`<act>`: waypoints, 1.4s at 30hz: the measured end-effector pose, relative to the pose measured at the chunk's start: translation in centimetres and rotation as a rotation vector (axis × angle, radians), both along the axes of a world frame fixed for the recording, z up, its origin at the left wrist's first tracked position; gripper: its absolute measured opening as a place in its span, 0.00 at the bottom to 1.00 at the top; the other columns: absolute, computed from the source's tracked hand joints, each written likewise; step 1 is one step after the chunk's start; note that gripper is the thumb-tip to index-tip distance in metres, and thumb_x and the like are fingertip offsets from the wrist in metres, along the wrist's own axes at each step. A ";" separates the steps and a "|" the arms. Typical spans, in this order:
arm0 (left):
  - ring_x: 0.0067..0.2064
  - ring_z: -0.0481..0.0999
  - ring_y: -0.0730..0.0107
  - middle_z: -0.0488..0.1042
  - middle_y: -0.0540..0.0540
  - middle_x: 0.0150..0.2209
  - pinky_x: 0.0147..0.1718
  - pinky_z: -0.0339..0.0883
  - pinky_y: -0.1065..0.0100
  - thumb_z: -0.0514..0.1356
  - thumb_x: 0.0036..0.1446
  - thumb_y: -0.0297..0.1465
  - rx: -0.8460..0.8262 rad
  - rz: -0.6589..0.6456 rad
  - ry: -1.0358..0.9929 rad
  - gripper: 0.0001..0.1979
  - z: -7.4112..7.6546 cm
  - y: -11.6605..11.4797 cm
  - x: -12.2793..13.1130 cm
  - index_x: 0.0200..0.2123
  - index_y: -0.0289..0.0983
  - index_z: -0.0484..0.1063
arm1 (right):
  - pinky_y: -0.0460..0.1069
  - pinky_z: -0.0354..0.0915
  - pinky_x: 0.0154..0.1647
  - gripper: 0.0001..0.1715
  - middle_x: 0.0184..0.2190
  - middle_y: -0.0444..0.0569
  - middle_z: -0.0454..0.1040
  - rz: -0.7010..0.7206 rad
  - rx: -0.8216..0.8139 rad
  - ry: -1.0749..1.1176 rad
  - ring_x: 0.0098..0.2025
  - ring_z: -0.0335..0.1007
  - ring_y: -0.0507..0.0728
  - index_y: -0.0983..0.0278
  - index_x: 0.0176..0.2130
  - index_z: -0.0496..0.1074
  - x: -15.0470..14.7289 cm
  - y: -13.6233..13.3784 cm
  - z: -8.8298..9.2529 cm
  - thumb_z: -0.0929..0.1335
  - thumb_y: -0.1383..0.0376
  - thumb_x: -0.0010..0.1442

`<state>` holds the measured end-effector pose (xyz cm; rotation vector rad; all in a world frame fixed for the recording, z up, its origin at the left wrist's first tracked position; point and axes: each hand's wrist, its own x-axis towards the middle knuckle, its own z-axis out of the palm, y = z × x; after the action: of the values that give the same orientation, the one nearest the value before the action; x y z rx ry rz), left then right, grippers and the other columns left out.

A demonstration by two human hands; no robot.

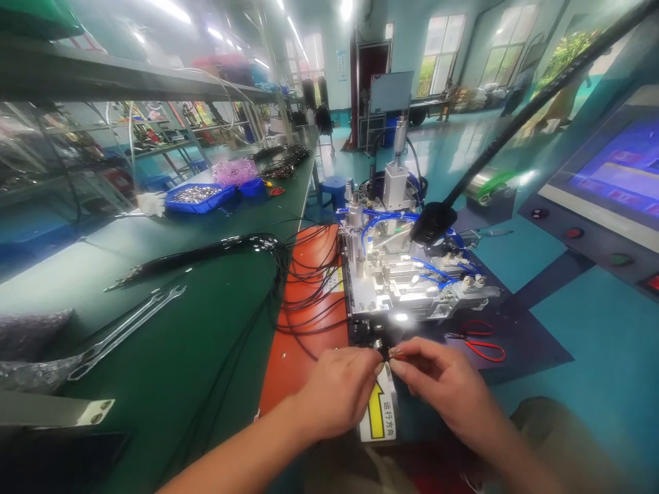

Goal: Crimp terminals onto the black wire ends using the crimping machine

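Observation:
My left hand [342, 387] is closed in a pinch just in front of the machine; what sits between its fingertips is hidden. Close beside it, my right hand [445, 377] pinches a small piece with a shiny end [393, 353], too small to name. Both sets of fingertips nearly meet above a white label with a yellow arrow [377, 412]. Directly beyond them stands a metal fixture machine [406, 278] with blue air hoses. Thin black cables [309, 322] loop across an orange plate [309, 357] on the left, toward the machine's near edge.
Red-handled pliers [484, 350] lie right of the machine. On the green bench [206, 363] are two wrenches [128, 329], a black cable bundle [206, 255] and a blue tray of small parts [198, 197]. A black flexible lamp arm [494, 151] crosses above; a control screen [618, 165] stands right.

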<state>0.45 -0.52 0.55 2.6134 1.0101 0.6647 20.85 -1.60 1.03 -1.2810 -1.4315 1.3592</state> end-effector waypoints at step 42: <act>0.35 0.74 0.67 0.74 0.45 0.36 0.33 0.67 0.69 0.50 0.69 0.31 -0.034 0.075 -0.071 0.09 0.1 0.4 0.0 0.46 0.36 0.67 | 0.45 0.56 0.28 0.12 0.25 0.40 0.64 -0.390 0.067 0.321 0.28 0.58 0.50 0.62 0.29 0.76 -3.3 -0.6 -2.4 0.74 0.56 0.57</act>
<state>0.46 -0.16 0.66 2.5150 1.0926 0.7454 17.51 -2.23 -1.38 -1.1622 -0.9426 1.1759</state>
